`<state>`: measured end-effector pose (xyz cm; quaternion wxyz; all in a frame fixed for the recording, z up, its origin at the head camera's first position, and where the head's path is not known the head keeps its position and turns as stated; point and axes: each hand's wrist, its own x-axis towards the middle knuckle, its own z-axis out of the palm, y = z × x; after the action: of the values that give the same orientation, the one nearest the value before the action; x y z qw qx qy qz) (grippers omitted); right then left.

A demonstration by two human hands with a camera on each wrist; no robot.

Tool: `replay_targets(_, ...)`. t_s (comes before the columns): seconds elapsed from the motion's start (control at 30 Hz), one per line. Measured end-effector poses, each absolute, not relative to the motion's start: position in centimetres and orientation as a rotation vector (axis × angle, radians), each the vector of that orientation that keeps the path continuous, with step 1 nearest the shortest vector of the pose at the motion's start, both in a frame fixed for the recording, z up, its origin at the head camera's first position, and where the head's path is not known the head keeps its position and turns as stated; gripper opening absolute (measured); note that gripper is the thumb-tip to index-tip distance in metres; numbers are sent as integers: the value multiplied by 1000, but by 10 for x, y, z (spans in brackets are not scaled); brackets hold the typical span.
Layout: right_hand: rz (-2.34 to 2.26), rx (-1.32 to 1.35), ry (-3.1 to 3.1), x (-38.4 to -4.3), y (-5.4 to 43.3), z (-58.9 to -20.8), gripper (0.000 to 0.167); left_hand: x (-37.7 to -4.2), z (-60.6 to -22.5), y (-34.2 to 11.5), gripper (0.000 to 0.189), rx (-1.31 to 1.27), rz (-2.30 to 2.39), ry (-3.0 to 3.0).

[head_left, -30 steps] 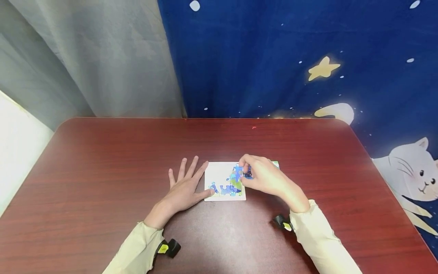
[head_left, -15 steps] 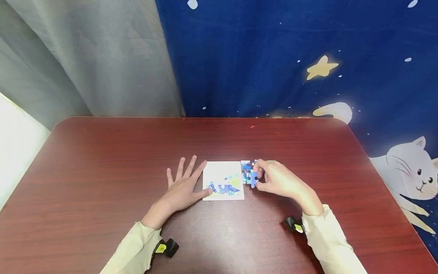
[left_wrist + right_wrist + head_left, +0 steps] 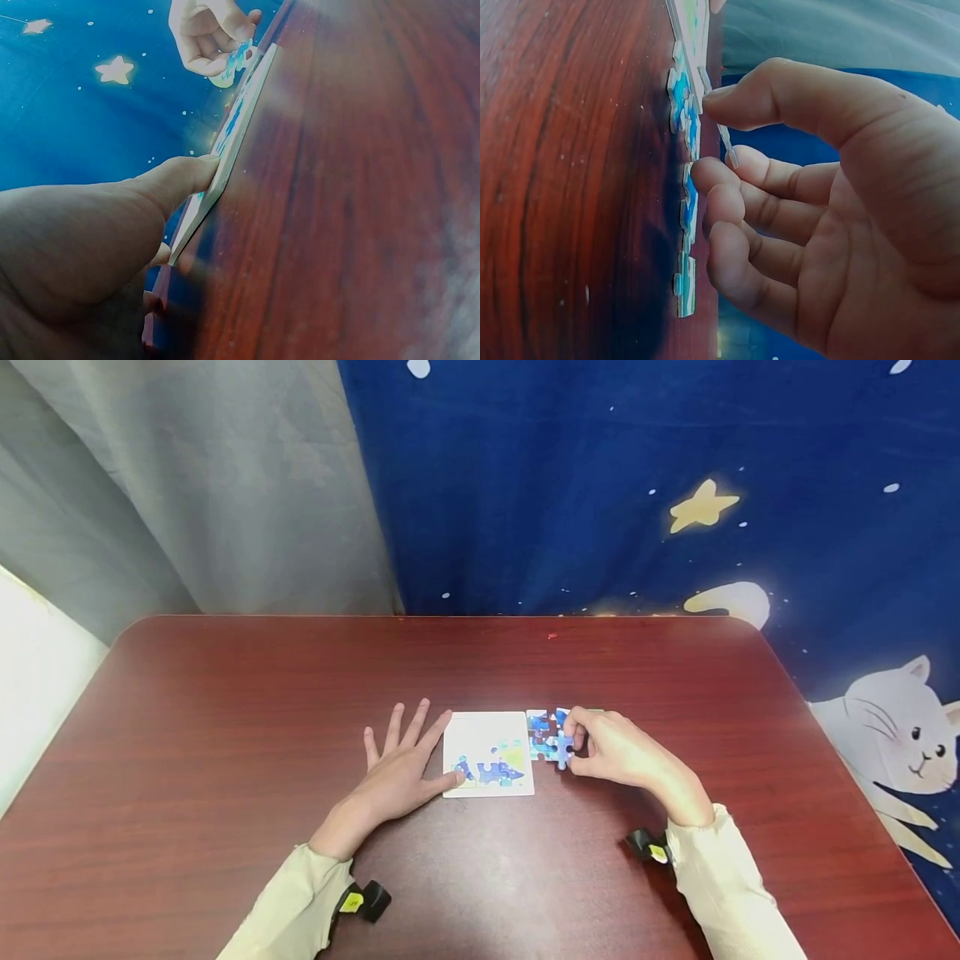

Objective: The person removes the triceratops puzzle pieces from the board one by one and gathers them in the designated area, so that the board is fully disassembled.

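Note:
A white square puzzle board [image 3: 483, 728] lies flat on the table, with several blue and green pieces set along its near and right parts. My left hand [image 3: 390, 781] spreads its fingers at the board's left side. Its thumb presses on the near left corner, as the left wrist view also shows. Just right of the board, my right hand [image 3: 626, 750] pinches a blue jigsaw piece [image 3: 562, 749] between thumb and fingers. In the right wrist view that piece [image 3: 727, 141] is tilted and off the table. Loose jigsaw pieces [image 3: 537, 721] lie under and beside it, some hidden by the hand.
The reddish-brown table [image 3: 300, 693] stretches around the board. A blue curtain [image 3: 540, 485] with stars and a grey curtain [image 3: 247, 485] hang behind its far edge. Black wrist devices [image 3: 372, 902] are strapped at both sleeves.
My right hand has moved right, off the board, to the loose pieces, carrying the blue jigsaw piece from above the board's right side. The left hand stays on the corner.

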<state>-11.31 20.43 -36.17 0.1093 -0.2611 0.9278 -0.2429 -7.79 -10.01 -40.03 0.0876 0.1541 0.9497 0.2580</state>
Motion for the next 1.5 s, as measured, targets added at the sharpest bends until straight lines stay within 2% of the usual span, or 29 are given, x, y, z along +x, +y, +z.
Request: replay_targets(1.5, -640, -723, 2690, -115, 204, -374, 26, -78, -399, -100, 86, 449, 760, 2820)
